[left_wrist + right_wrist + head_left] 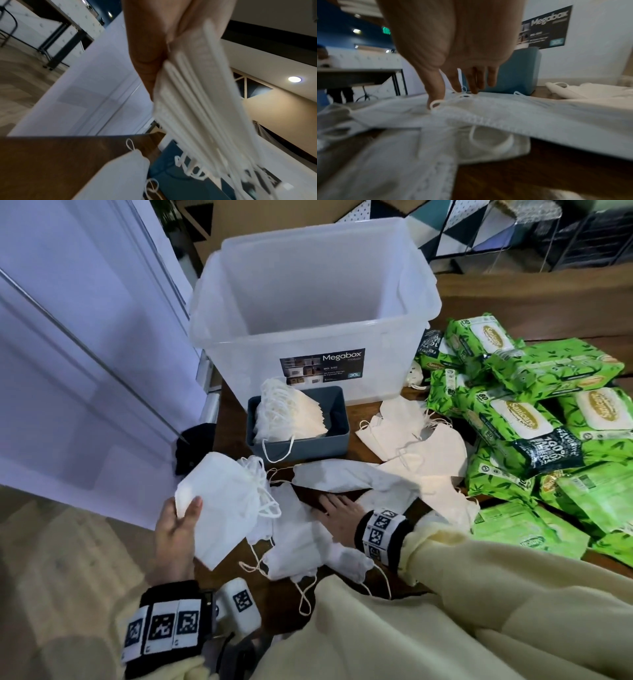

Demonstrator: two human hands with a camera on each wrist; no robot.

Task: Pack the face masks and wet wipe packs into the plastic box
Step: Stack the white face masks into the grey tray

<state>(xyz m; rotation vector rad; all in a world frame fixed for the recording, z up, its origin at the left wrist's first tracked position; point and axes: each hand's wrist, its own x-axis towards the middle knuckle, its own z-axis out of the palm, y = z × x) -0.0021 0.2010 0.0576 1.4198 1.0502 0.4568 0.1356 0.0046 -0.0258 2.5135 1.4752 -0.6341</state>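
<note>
Plastic box [404, 313] empty, packing barely begun: left hand [173, 534] grips mask stack [219, 505]; right hand [339, 517], fingers extended, presses loose masks [346, 477]; wipe packs [524, 419] untouched.

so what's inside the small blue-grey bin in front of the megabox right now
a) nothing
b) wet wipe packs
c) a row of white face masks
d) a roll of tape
c: in the head view the small bin holds a row of white face masks standing on edge, while the green wet wipe packs lie piled on the table to its right.
</note>
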